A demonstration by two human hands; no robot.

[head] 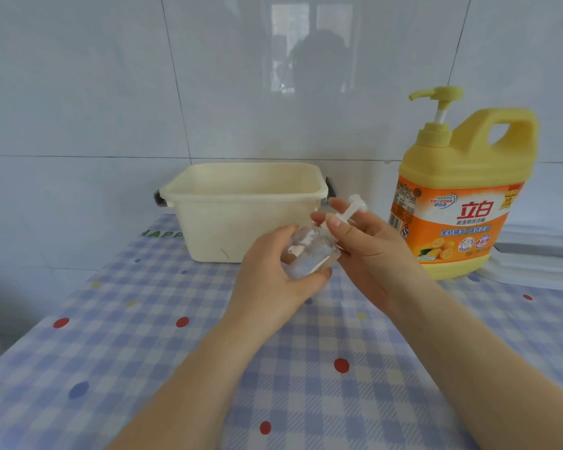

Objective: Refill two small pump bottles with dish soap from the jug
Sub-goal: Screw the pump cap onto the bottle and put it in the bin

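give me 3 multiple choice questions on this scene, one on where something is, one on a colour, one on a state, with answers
1. Where does the soap jug stand?
A. right of the tub
B. inside the tub
C. on the floor

2. What colour is the jug's pump head?
A. red
B. yellow
C. black

3. How is the small pump bottle being handled?
A. it stands alone on the tablecloth
B. it lies in the tub
C. both hands hold it above the tablecloth

Answers:
1 A: the jug stands on the checked tablecloth, to the right of the cream tub.
2 B: pump head and jug top are yellow.
3 C: the left hand grips the clear body, tilted, while the right hand pinches its pump collar.
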